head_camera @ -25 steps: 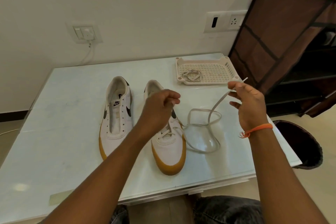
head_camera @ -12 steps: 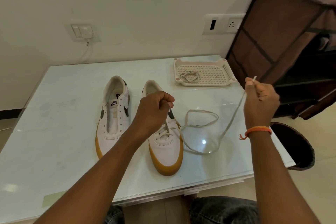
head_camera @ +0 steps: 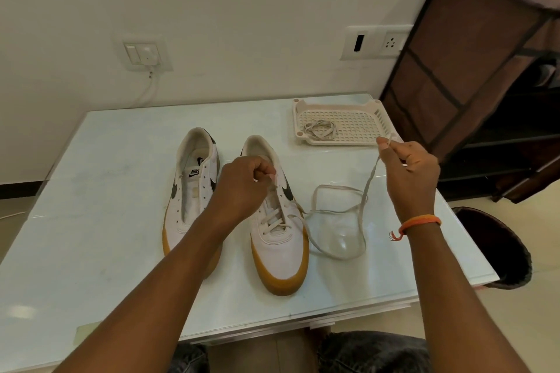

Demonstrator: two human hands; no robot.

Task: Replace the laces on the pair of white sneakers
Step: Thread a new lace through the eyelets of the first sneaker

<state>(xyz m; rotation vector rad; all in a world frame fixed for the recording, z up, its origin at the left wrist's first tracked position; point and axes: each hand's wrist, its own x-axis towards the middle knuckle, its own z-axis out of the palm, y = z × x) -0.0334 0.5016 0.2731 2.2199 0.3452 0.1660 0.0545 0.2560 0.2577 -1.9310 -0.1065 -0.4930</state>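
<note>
- Head view looks down on a pale glossy bench (head_camera: 91,236), with two white gum-soled sneakers side by side near its middle, long axes running away from the person, toes toward the near edge.
- Left sneaker (head_camera: 194,191) has bare eyelets and no lace threaded that I can see.
- Right sneaker (head_camera: 278,239) is laced across its lower rows only; its upper eyelets sit under the left hand.
- Perforated tray (head_camera: 363,106), at the far right of the bench, holds a coiled spare lace (head_camera: 321,129).
- Working lace (head_camera: 336,221) leaves the right sneaker's outer side, loops slackly on the bench just right of the shoe, then rises to the right hand.
- Left hand (head_camera: 242,185) hovers over the right sneaker's tongue, fingers curled, pinching what looks like the lace's other end.
- Right hand (head_camera: 409,172) is raised to the right of the shoe, well apart from it, thumb and forefinger pinching the lace near its tip.
- My judgement: the next eyelet lies left of and below the right hand, so that tip must travel leftward across the shoe's long axis; the left hand is nearer.
</note>
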